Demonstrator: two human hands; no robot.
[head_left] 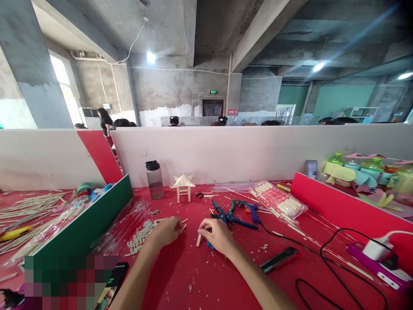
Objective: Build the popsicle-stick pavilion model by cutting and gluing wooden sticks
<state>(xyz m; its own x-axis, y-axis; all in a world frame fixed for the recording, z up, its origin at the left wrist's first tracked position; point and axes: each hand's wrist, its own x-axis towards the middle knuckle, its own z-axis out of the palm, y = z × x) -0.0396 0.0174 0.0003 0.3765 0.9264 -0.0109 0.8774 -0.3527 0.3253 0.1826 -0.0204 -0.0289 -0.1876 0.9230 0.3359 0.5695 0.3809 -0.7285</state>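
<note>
My right hand pinches a short pale wooden stick, which points down toward the red tabletop. Partly covered by that hand is a small blue object whose kind I cannot make out. Curled with its fingertips together, my left hand is beside a pile of cut stick pieces. A short stick shows at its fingertips; whether they grip it is unclear. Beyond both hands, a small pavilion model made of sticks stands upright on the table.
Blue-handled pliers and a glue gun lie right of centre, near packaged sticks. A black-handled cutter and looping cable are nearer. A water bottle stands behind; green and red dividers flank the table.
</note>
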